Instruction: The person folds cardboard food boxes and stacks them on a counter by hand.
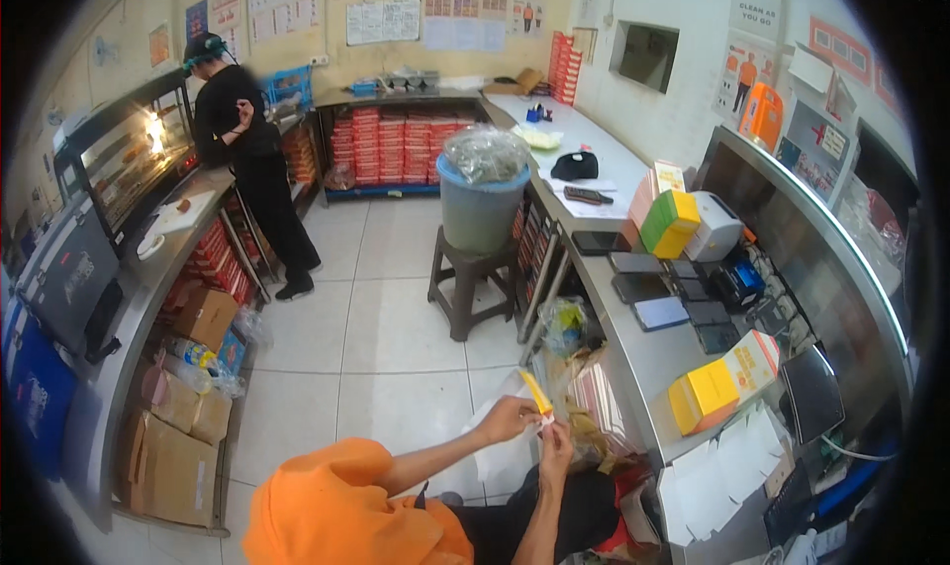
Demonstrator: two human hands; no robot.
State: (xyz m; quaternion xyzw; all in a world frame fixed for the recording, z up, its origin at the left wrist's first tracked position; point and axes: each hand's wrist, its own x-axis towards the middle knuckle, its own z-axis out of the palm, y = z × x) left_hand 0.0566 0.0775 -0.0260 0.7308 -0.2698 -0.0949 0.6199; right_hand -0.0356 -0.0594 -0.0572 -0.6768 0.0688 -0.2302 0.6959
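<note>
Out in front of me, above the floor tiles, both my hands are closed on a narrow yellow-and-white piece of folded card (pixel 537 393). My left hand (pixel 507 420) pinches it from the left side. The fingers of my right hand (pixel 556 448) grip its lower end, close against the left fingertips. The card stands tilted, its yellow end pointing up, and it shows nearly edge-on. A pale white sheet (pixel 493 458) lies below and behind the hands.
On the right-hand counter (pixel 616 318) are yellow-and-white cartons (pixel 700 399), several phones (pixel 660 314) and flat white card sheets (pixel 717 476). A covered bucket (pixel 482 204) stands on a stool (pixel 473 286). A co-worker in black (pixel 237 120) stands at the left counter by a lit display case (pixel 134 164).
</note>
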